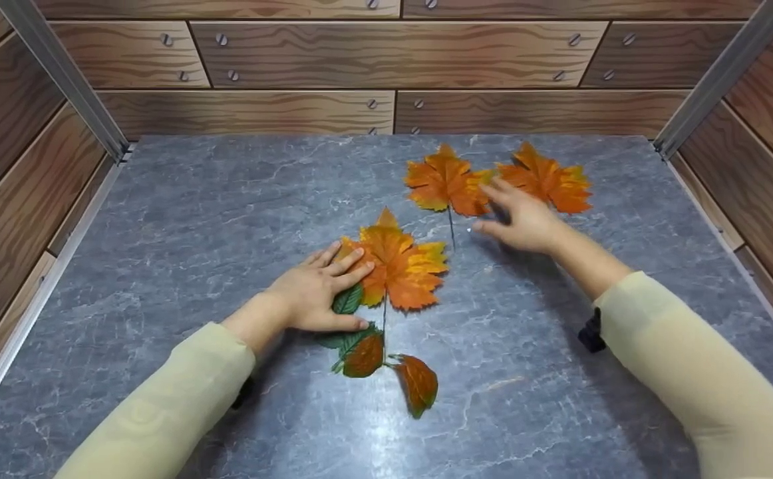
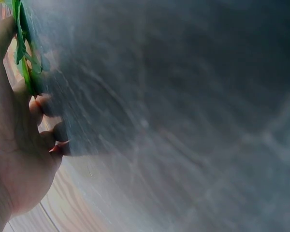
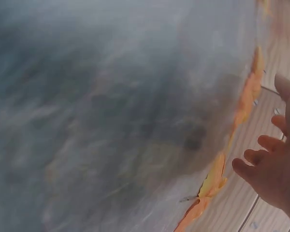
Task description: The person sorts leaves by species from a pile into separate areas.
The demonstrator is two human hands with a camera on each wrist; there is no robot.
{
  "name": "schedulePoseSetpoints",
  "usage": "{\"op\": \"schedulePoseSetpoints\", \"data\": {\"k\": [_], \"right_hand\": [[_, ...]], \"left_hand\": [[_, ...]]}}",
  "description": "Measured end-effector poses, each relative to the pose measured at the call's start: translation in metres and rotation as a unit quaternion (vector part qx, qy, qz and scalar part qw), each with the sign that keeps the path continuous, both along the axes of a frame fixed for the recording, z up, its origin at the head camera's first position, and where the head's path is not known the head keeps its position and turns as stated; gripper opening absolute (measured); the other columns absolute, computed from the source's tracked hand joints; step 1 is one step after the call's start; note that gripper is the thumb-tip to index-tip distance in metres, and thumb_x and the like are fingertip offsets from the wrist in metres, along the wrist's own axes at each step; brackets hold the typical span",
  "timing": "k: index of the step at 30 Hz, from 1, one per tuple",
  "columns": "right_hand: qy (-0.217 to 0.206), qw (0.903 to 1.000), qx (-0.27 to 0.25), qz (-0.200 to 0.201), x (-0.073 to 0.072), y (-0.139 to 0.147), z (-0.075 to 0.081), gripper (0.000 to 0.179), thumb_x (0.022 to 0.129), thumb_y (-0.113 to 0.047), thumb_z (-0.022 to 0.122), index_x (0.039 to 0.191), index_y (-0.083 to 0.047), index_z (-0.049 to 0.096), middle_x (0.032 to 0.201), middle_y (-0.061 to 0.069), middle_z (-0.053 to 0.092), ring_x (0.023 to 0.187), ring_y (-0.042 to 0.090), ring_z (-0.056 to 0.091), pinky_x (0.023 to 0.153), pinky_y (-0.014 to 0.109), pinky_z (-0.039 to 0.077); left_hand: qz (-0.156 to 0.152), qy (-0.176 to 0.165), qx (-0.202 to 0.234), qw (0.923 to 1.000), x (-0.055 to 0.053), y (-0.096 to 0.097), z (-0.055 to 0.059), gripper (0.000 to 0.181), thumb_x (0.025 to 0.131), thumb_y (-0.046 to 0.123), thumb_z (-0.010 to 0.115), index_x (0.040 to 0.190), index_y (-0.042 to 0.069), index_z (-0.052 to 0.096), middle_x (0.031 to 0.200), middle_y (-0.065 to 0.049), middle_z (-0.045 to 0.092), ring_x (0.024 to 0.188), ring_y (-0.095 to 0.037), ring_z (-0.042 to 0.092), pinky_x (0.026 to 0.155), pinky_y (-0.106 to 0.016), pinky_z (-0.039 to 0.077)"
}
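In the head view my left hand (image 1: pixel 308 294) lies with spread fingers over the left edge of an orange-yellow artificial maple leaf (image 1: pixel 408 266) and some green leaves (image 1: pixel 349 301). Two reddish-brown leaves (image 1: pixel 418 384) lie by the lower end of its dark stem. Farther back are two more orange maple leaves, one left (image 1: pixel 441 176) and one right (image 1: pixel 549 178). Between these two, my right hand (image 1: pixel 525 218) has its fingers apart and holds nothing. The left wrist view shows green leaves (image 2: pixel 20 43) by the left thumb. Whether the right fingertips touch a leaf, I cannot tell.
Everything lies on a grey marbled tabletop (image 1: pixel 227 199). Wood-patterned panels (image 1: pixel 307 56) stand behind and at both sides, with metal posts (image 1: pixel 60 76) at the back corners. A small black object (image 1: pixel 591 331) sits at the right cuff.
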State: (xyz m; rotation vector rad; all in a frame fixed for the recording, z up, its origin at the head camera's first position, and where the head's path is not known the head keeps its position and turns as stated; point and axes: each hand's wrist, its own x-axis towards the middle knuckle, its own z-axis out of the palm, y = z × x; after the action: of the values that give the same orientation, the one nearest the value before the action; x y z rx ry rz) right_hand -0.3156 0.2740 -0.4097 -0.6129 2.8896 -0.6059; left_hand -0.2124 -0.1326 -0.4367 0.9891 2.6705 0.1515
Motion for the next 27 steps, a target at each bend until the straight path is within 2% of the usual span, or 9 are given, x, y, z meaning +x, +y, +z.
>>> {"op": "schedulePoseSetpoints", "data": {"k": [3,6,13,20,27], "right_hand": [[-0.028,0.9981,0.049,0.026,0.006,-0.003,-0.006,0.092,0.101,-0.064,0.061,0.172,-0.019,0.024,0.177,0.018,0.006,0.157,0.053,0.013,0.12,0.074,0.018],[-0.042,0.9946,0.084,0.044,0.009,-0.006,-0.01,0.094,0.101,-0.07,0.056,0.172,-0.022,0.019,0.178,0.016,0.001,0.158,0.053,0.003,0.121,0.075,0.014],[-0.063,0.9867,0.138,0.058,0.012,-0.006,-0.017,0.092,0.103,-0.075,0.041,0.173,-0.023,0.012,0.178,0.014,-0.003,0.161,0.046,-0.002,0.123,0.073,0.008],[-0.065,0.9878,0.132,0.053,0.013,-0.003,-0.02,0.091,0.103,-0.076,0.04,0.173,-0.026,0.012,0.178,0.01,-0.001,0.162,0.04,-0.003,0.123,0.072,0.004],[-0.079,0.9906,0.101,0.047,0.013,-0.002,-0.026,0.091,0.103,-0.075,0.041,0.173,-0.026,0.011,0.178,0.009,-0.006,0.162,0.038,-0.01,0.124,0.07,-0.005]], "left_hand": [[0.001,-0.001,-0.001,1.0,0.0,0.0,0.0,0.1,0.095,0.084,0.046,0.172,0.031,0.012,0.178,0.001,0.001,0.162,-0.038,-0.006,0.129,-0.057,0.009],[0.001,-0.002,-0.001,1.0,0.0,-0.001,0.0,0.1,0.095,0.084,0.047,0.172,0.03,0.013,0.178,0.0,0.002,0.162,-0.039,-0.005,0.129,-0.057,0.009],[-0.002,0.001,0.0,1.0,0.0,0.001,0.0,0.1,0.095,0.084,0.046,0.172,0.03,0.012,0.178,0.0,0.002,0.162,-0.04,-0.005,0.13,-0.056,0.008],[0.007,-0.01,-0.005,0.9999,0.001,0.002,0.001,0.101,0.094,0.086,0.045,0.171,0.033,0.007,0.178,0.004,-0.003,0.162,-0.036,-0.007,0.13,-0.055,0.008],[0.004,-0.015,0.002,0.9999,-0.002,0.001,0.001,0.101,0.094,0.083,0.049,0.172,0.03,0.012,0.178,0.001,0.001,0.162,-0.037,-0.006,0.129,-0.057,0.008]]}}
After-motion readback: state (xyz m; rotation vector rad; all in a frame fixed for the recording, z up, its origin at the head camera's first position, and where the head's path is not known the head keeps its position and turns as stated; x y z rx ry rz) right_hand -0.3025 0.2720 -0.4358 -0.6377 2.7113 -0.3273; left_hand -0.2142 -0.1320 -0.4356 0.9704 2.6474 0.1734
